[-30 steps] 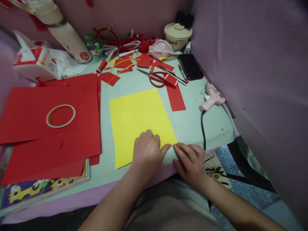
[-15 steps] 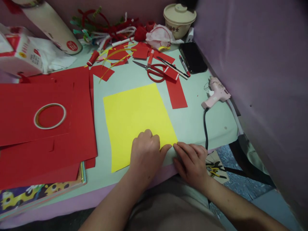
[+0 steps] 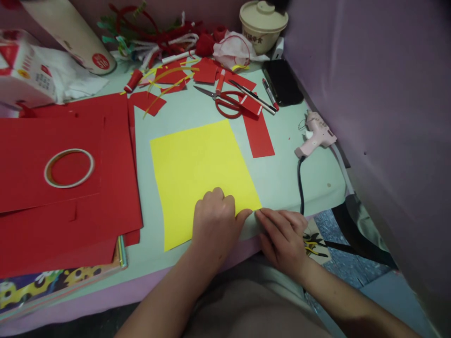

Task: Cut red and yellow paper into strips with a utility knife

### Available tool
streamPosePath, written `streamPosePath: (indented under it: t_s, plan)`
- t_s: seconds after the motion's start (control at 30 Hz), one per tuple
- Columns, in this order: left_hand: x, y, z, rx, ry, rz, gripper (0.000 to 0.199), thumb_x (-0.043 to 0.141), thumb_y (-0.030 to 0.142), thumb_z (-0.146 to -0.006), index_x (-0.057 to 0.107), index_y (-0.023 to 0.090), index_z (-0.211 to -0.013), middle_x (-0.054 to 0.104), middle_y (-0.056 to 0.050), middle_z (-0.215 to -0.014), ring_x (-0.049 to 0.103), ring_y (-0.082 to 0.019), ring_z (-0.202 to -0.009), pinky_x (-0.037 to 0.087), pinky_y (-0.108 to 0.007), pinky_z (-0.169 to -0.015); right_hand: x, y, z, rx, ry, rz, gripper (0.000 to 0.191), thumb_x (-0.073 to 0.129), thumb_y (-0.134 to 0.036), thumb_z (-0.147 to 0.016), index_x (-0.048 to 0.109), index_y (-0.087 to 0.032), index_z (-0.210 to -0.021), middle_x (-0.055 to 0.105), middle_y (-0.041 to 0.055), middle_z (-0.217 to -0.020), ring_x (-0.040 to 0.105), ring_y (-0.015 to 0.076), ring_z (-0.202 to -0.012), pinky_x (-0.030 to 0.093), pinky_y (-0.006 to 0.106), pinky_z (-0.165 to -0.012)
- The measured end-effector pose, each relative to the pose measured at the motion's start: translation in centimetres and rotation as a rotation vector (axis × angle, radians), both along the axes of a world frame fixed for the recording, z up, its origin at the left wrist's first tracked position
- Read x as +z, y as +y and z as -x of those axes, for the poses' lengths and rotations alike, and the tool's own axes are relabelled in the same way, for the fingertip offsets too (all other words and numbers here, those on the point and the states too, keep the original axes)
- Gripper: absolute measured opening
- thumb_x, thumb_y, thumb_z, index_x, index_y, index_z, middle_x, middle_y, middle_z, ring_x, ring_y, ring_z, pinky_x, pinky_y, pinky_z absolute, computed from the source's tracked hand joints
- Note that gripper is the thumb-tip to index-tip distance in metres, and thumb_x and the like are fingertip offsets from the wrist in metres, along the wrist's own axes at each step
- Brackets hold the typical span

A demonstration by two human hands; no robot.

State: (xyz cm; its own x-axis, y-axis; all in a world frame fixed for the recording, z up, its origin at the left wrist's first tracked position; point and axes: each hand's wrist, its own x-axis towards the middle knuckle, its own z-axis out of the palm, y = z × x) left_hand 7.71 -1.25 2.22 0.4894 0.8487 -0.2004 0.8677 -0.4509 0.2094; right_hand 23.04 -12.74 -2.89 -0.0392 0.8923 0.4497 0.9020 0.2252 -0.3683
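Observation:
A sheet of yellow paper (image 3: 197, 164) lies flat near the table's front edge. My left hand (image 3: 216, 220) presses on its lower part with the fingers curled under and the thumb stretched right along the near edge. At the sheet's near right corner is my right hand (image 3: 283, 234), its fingertips touching the corner; its fingers lie close together. Whether either hand pinches the paper cannot be made out. Beyond the sheet are red-handled scissors (image 3: 229, 104) and a red paper strip (image 3: 259, 136).
Red sheets (image 3: 116, 188) with a tape roll (image 3: 92, 164) cover the left side. A pink glue gun (image 3: 317, 134), a black phone (image 3: 283, 82), a lidded bowl (image 3: 262, 28), a carton (image 3: 26, 75) and a bottle (image 3: 75, 35) stand or lie around the table.
My right hand has shifted very slightly right, its thumb now a little lower. The view has moved slightly; my left hand and the yellow paper hold nearly the same pose.

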Motion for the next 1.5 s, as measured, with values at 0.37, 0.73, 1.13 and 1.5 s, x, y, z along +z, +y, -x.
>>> streamPosePath:
  t_s: [0.37, 0.73, 1.13, 1.5]
  plan:
    - [0.2, 0.3, -0.1, 0.006, 0.036, 0.041, 0.035, 0.061, 0.045, -0.092, 0.063, 0.018, -0.071, 0.055, -0.008, -0.077, 0.051, -0.024, -0.076, 0.039, -0.037, -0.069, -0.1, 0.4, 0.1, -0.017, -0.044, 0.040, 0.052, 0.056, -0.025, -0.093, 0.050, -0.024, -0.145, 0.070, 0.0084, -0.120, 0.054, 0.0278, -0.103, 0.035, 0.047, -0.092]
    - [0.2, 0.3, 0.4, -0.007, -0.018, 0.054, 0.031, 0.061, 0.039, -0.093, 0.060, 0.018, -0.070, 0.055, -0.006, -0.078, 0.050, -0.022, -0.076, 0.038, -0.036, -0.069, 0.2, 0.6, -0.1, -0.015, -0.079, 0.052, 0.043, 0.059, -0.025, -0.093, 0.057, -0.022, -0.135, 0.072, 0.0071, -0.117, 0.053, 0.0274, -0.102, 0.034, 0.048, -0.092]
    - [-0.3, -0.5, 1.1, 0.027, -0.141, 0.014, 0.026, 0.070, 0.035, -0.088, 0.058, 0.019, -0.072, 0.056, -0.004, -0.080, 0.050, -0.021, -0.078, 0.037, -0.034, -0.072, 0.1, 0.6, 0.0, -0.026, -0.082, 0.039, 0.049, 0.059, -0.025, -0.093, 0.052, -0.025, -0.142, 0.071, 0.0063, -0.117, 0.053, 0.0269, -0.101, 0.034, 0.047, -0.092]
    - [-0.4, -0.2, 1.0, 0.015, -0.118, 0.048, 0.025, 0.071, 0.037, -0.087, 0.060, 0.019, -0.074, 0.058, -0.005, -0.082, 0.052, -0.022, -0.079, 0.036, -0.035, -0.071, 0.6, 0.0, -1.9, -0.052, 0.137, -0.041, 0.045, 0.055, -0.014, -0.090, 0.057, -0.024, -0.134, 0.064, 0.0099, -0.119, 0.055, 0.0275, -0.107, 0.041, 0.048, -0.093]
